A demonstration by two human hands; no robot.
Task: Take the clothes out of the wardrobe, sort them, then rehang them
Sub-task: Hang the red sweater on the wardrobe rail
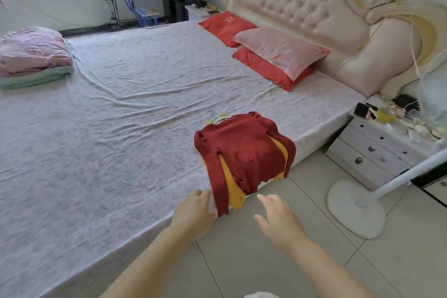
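- Left hand (193, 210) sits nearest, fingers straight, holding nothing. Its tips are at the bed edge, touching or just beside the hanging sleeve of the red sweater (244, 152) (can't tell which).
- Right hand (280, 220) is over the floor tiles, fingers spread and loose, empty. It is just near of the sweater hem, not touching it.
- Red sweater lies flat on the near right edge of the bed (121, 104), with one sleeve and the hem draped over the side.
- Yellow garment (233, 191) is under it, showing between sleeve and body.
- Hangers (216, 117) stick out at the collar end, on the far side of the pile.
- Far right: pink pillow (280, 51) on top of a red one, against the headboard (302, 7).
- Far left: folded blankets (33, 55) on the bed.
- Right of the bed: white nightstand (377, 152), cluttered top, with a fan base (355, 208) on the floor near it.
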